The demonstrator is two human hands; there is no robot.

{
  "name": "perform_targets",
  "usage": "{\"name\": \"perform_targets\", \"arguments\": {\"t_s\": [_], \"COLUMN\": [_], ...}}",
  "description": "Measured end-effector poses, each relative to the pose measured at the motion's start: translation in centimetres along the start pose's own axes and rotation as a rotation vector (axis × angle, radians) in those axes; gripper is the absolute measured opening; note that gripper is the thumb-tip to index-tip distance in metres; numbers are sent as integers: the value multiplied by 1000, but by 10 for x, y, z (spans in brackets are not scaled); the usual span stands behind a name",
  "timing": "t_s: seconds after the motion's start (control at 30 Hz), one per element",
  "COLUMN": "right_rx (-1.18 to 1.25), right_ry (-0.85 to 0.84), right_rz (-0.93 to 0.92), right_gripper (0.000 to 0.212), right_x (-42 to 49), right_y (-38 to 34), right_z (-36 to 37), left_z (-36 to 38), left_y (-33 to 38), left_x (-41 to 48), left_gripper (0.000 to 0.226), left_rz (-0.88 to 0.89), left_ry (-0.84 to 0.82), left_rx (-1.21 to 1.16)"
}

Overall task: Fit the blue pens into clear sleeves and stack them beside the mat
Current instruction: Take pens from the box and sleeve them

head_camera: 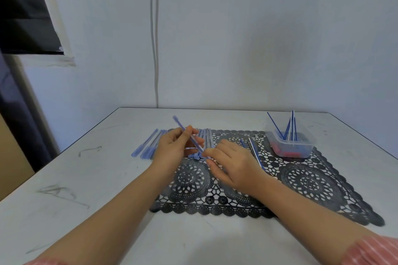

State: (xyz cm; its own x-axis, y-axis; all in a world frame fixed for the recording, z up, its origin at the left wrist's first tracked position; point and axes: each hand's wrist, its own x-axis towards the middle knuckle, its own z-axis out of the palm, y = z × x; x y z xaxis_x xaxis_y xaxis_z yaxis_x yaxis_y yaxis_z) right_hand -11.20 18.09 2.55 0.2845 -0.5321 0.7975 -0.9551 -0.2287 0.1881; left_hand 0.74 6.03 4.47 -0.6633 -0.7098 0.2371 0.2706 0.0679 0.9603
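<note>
My left hand [175, 146] grips a clear-sleeved blue pen [180, 125] held slanted above the table, its capped end pointing up and away to the left. My right hand [231, 162] pinches the pen's lower end with thumb and fingertips over the black lace mat [305, 180]. A stack of sleeved pens [146, 146] lies on the table just left of the mat. More pens [205, 136] lie in a row on the mat's far left corner, partly hidden behind my hands. Thin blue refills [256, 153] lie on the mat to the right of my right hand.
A clear plastic tub [290, 146] sits on the mat's far right corner, with several blue refills [287, 128] standing in it and red pieces at its bottom. The white table [86, 189] meets the wall at the back. A cable [155, 49] runs down the wall.
</note>
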Motion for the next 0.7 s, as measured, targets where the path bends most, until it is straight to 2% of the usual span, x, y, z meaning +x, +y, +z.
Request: {"name": "perform_targets", "arguments": {"t_s": [0.13,0.17,0.23,0.33,0.43,0.57,0.7], "right_rx": [-89,-115,-153,-217,-296,-402,-432], "right_ry": [47,63,92,106,63,-31,-128], "right_rz": [70,87,128,192,218,176,166], "right_gripper": [16,17,26,39,42,24,23], "right_x": [-4,-5,-5,-6,-7,-10,-14], "right_y": [5,7,10,13,15,19,23], "right_z": [0,1,1,1,4,8,12], "left_z": [-3,-4,-7,-8,-7,-7,-9], "left_y": [-3,-3,-3,-4,-9,-12,-18], "left_x": [5,6,6,1,-4,-3,1], "left_gripper": [24,24,27,31,35,33,32], "left_rz": [68,107,238,481,553,624,646], "left_ry": [83,106,125,26,-113,-205,-308], "left_rx": [-5,60,341,760,977,1159,1191]}}
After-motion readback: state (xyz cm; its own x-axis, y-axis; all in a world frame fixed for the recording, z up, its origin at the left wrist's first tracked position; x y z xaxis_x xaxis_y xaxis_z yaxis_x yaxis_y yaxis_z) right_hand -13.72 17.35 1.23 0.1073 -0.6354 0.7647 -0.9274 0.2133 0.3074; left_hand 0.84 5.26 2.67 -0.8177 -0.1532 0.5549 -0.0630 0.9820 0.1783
